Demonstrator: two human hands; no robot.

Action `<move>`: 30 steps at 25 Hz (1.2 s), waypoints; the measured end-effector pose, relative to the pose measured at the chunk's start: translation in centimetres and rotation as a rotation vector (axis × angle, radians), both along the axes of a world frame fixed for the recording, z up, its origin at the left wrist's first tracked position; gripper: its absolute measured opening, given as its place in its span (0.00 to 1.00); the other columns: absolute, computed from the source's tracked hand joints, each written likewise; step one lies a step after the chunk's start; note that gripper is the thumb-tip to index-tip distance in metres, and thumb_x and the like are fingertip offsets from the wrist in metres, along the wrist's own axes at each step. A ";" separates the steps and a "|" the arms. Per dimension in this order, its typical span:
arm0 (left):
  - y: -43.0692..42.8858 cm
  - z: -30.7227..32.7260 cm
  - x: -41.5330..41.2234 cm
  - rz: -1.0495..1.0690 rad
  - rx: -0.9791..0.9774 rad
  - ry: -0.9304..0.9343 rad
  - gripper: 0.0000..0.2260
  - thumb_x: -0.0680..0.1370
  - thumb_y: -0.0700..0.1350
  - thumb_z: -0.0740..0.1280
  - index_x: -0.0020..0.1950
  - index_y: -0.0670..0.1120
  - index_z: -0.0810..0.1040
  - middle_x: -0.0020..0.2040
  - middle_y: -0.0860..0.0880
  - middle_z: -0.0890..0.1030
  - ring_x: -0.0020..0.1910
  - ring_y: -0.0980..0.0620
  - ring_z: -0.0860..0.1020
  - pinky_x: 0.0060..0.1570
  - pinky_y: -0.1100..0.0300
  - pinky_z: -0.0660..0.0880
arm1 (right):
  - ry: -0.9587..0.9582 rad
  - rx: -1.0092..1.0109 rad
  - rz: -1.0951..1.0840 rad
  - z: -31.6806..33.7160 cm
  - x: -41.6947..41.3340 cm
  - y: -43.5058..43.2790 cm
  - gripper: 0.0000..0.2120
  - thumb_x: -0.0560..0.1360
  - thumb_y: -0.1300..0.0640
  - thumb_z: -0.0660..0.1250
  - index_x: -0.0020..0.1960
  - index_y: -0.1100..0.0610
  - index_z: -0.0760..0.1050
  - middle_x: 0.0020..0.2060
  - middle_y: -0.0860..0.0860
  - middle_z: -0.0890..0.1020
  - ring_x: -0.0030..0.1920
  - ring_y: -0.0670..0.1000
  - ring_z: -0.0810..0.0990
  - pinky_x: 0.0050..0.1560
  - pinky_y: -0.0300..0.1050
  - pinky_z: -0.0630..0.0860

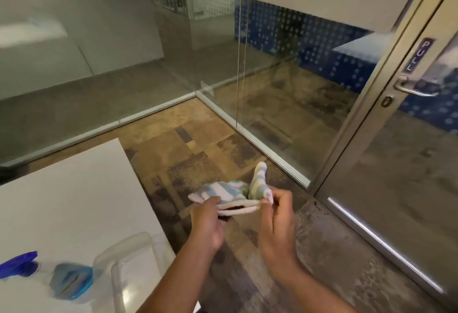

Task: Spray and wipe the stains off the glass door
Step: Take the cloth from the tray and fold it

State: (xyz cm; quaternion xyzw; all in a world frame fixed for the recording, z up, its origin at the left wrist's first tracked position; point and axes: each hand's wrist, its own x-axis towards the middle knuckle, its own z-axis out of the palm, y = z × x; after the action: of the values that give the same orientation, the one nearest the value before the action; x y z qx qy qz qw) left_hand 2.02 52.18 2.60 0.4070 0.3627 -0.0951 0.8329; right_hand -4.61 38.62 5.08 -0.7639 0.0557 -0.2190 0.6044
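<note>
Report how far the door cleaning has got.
Early stage. Both hands, left and right, hold the striped cloth above the floor. The spray bottle lies on the table, not in hand. Spraying and wiping the door apparently remain.

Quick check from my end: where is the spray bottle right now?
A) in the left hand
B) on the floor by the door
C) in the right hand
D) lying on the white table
D: the spray bottle lies on the white table, while both hands hold the striped cloth.
</note>
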 end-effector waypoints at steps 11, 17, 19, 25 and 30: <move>-22.5 5.0 -1.0 -0.513 0.037 -0.480 0.20 0.88 0.59 0.59 0.66 0.52 0.86 0.65 0.45 0.87 0.66 0.48 0.85 0.63 0.51 0.79 | 0.152 -0.525 0.248 5.0 3.3 -18.1 0.23 0.88 0.46 0.52 0.80 0.50 0.68 0.81 0.49 0.70 0.83 0.47 0.60 0.85 0.48 0.51; -33.0 6.2 0.9 -0.748 -0.059 -0.480 0.23 0.87 0.57 0.61 0.71 0.43 0.83 0.65 0.43 0.87 0.65 0.49 0.86 0.58 0.57 0.84 | 0.176 -0.425 0.128 6.5 1.5 -29.7 0.20 0.89 0.58 0.56 0.79 0.60 0.71 0.81 0.55 0.69 0.85 0.49 0.58 0.85 0.42 0.51; -36.1 6.0 2.2 -0.789 -0.130 -0.451 0.22 0.89 0.54 0.59 0.73 0.41 0.81 0.61 0.42 0.88 0.57 0.49 0.89 0.48 0.58 0.86 | 0.109 -0.298 -0.133 6.9 1.4 -33.3 0.15 0.85 0.65 0.61 0.70 0.64 0.79 0.71 0.57 0.80 0.76 0.54 0.74 0.78 0.39 0.65; -45.2 6.2 5.2 -0.929 -0.113 -0.644 0.21 0.84 0.55 0.65 0.70 0.42 0.83 0.68 0.39 0.85 0.69 0.41 0.83 0.72 0.45 0.76 | 0.207 0.098 -0.570 6.7 3.0 -42.2 0.13 0.83 0.49 0.68 0.66 0.47 0.76 0.64 0.47 0.81 0.62 0.47 0.79 0.66 0.51 0.75; -52.9 6.4 7.9 -1.134 -0.018 -0.911 0.24 0.71 0.59 0.77 0.58 0.42 0.88 0.55 0.37 0.86 0.55 0.42 0.83 0.58 0.50 0.76 | 0.122 0.385 -0.578 8.0 7.6 -47.8 0.25 0.73 0.33 0.64 0.65 0.45 0.77 0.58 0.46 0.85 0.57 0.49 0.84 0.65 0.54 0.79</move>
State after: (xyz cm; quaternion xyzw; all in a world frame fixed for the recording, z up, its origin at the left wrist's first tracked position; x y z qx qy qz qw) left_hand 9.88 -0.77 8.99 0.5249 -0.2875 -0.3362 0.7272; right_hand 2.99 -9.22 13.09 -0.6003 0.3460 -0.3204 0.6459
